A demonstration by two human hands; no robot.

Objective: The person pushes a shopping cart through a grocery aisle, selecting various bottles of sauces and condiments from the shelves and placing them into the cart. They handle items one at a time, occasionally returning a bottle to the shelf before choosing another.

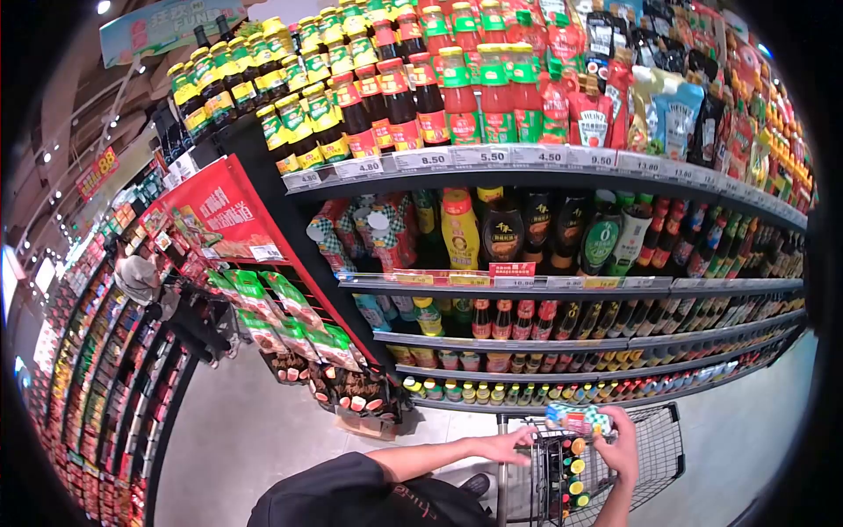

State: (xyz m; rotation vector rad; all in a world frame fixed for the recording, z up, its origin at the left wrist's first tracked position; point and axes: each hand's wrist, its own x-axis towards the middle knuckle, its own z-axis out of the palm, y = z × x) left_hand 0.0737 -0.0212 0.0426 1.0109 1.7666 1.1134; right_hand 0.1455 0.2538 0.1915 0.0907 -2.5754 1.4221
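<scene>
My right hand (619, 445) is closed around a colourful package (569, 416) with a green-and-white checked pattern and blue and red print. It is held above the shopping cart (657, 439), near its left part. My left hand (507, 446) reaches in from the left with its fingers apart and nothing in them. A small gap separates it from the package, and it is close to the cart's edge. Below the package, several bottles (575, 468) with yellow, orange and green caps stand in the cart. The exact kind of the package cannot be made out.
A long shelf (492, 160) of sauce bottles and pouches curves across in front. Beside its end, a red display rack (219, 206) carries green-and-white bags (303, 303). Another person (162, 294) stands in the aisle at the left. Pale floor (219, 430) lies left of the cart.
</scene>
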